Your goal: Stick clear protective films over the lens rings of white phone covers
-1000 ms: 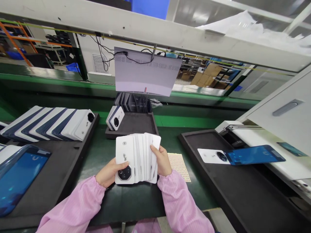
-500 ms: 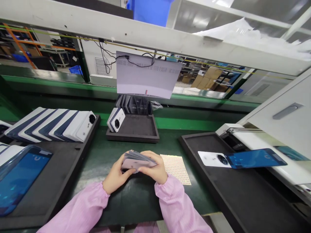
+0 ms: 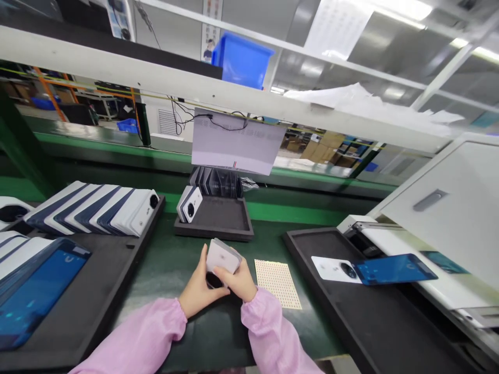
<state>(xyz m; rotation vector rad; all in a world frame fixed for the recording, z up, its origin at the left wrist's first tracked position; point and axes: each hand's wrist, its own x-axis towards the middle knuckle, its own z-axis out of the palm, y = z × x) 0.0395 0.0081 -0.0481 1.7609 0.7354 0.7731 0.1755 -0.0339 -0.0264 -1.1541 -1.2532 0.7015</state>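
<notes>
Both of my hands grip one stack of white phone back covers (image 3: 223, 256) just above the green table. My left hand (image 3: 200, 289) wraps the stack's left side and underside, near a dark camera ring. On the right side, my right hand (image 3: 240, 282) has its fingers closed over the stack's lower edge. The top cover faces up and away from me. Pink sleeves cover both arms.
A small black tray (image 3: 230, 228) with two standing covers lies beyond my hands. A perforated sheet (image 3: 276, 277) rests to the right. The left black tray (image 3: 97, 270) carries a row of leaning covers and blue-filmed panels. The right tray (image 3: 351, 311) holds a white cover and blue panel beside a white machine.
The fanned, upright stack was squared up and tipped flat between my hands, then tilted with its top face showing. The camera view has lifted slightly.
</notes>
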